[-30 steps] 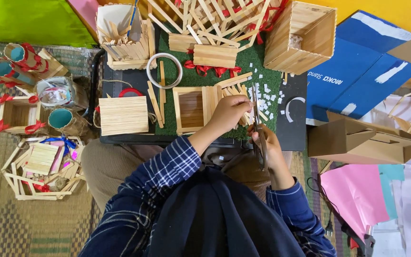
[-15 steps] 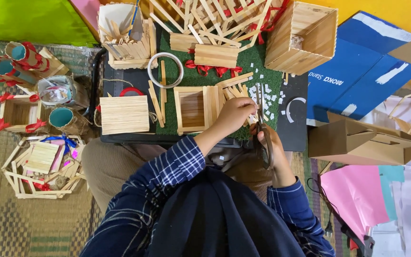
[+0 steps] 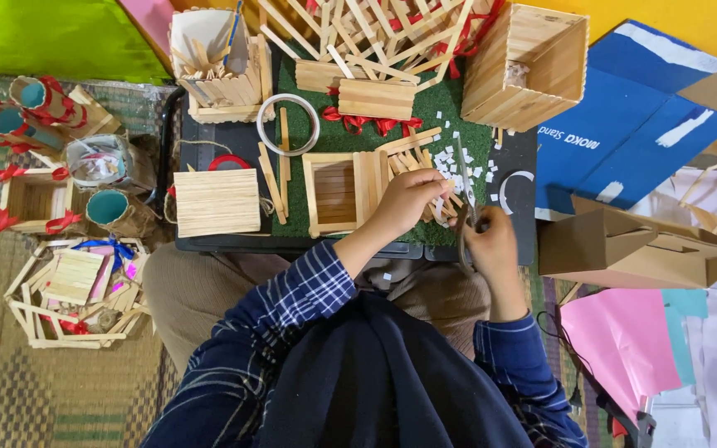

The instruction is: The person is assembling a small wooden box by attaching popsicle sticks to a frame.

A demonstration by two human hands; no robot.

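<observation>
Wooden craft stick (image 3: pixel 440 192) pinched in left hand (image 3: pixel 408 199) fingertips beside open stick box (image 3: pixel 338 192), right hand (image 3: pixel 490 245) closed on scissors (image 3: pixel 466 195).

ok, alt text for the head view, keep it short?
Seen from overhead, a person in a blue plaid shirt cuts with scissors in the right hand while the left hand holds a pale wooden craft stick over a green mat. Open stick-built wooden boxes, a white tape ring and brown cardboard boxes surround them.

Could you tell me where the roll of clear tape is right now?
In the head view, the roll of clear tape lies flat at upper centre-left on the green mat, just below the stick holder box and above the open stick box.
</observation>
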